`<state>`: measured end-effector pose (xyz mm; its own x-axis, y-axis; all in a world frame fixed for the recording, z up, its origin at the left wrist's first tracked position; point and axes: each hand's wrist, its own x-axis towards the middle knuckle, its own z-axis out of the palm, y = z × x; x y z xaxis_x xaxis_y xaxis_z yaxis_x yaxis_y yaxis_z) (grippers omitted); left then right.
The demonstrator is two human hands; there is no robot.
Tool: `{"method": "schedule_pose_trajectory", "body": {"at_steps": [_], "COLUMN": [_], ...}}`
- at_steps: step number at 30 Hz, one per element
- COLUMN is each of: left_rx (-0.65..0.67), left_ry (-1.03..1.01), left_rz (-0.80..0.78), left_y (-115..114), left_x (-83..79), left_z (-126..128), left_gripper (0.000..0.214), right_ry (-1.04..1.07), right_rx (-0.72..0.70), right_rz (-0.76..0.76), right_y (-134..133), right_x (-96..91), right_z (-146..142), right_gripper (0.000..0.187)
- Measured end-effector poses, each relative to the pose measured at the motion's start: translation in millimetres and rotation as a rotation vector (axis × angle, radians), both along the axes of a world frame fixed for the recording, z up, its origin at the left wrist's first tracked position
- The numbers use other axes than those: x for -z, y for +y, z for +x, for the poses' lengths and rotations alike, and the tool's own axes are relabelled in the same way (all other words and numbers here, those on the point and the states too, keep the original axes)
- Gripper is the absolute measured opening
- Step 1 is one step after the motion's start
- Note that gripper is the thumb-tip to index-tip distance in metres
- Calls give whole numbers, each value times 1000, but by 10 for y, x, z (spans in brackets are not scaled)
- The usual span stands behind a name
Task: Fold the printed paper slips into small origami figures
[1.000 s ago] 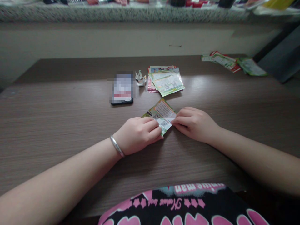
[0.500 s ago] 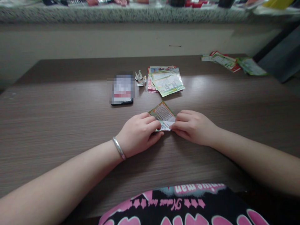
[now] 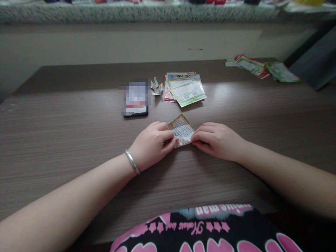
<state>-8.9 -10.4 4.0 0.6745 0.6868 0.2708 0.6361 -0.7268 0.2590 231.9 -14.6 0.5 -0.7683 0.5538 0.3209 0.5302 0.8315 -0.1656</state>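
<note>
A small printed sheet of paper [image 3: 183, 129], green and orange at its border, lies folded on the table between my hands, one corner pointing away from me. My left hand [image 3: 154, 140], with a silver bangle at the wrist, pinches the sheet's left end between thumb and fingers. At the right end, my right hand [image 3: 215, 140] grips the paper with closed fingers. The fold runs along the near edge, and its two ends are hidden under my fingertips.
Behind the sheet lies a stack of printed papers [image 3: 187, 91]. A small folded paper figure [image 3: 156, 87] stands left of it, beside a dark-edged flat object [image 3: 136, 113] with a blurred face. More paper strips [image 3: 253, 66] lie at the table's [image 3: 78, 115] back right.
The near flap, which showed a white side, now lies folded flatter along the near edge. My left hand has shifted slightly left, uncovering more of the sheet.
</note>
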Motion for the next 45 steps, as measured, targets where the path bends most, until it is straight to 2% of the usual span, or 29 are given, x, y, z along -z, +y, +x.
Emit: {"method": "schedule_pose_trajectory", "body": {"at_steps": [6, 20, 26, 45], "left_rx": [-39, -24, -41, -50], "left_ry": [-44, -27, -66, -21], "left_rz": [-27, -17, -88, -50], "left_y": [22, 59, 96, 94], "left_x": [21, 31, 33, 37], "left_z": [-9, -18, -37, -22], "left_gripper": [21, 15, 14, 15], "right_ry": [22, -6, -10, -13], "right_rx": [-24, -42, -40, -28], "right_rz": [33, 42, 25, 45], "right_y": [-4, 19, 19, 27], "right_x": [16, 54, 68, 77], "right_z": [13, -7, -4, -15], "right_gripper": [21, 23, 23, 25]}}
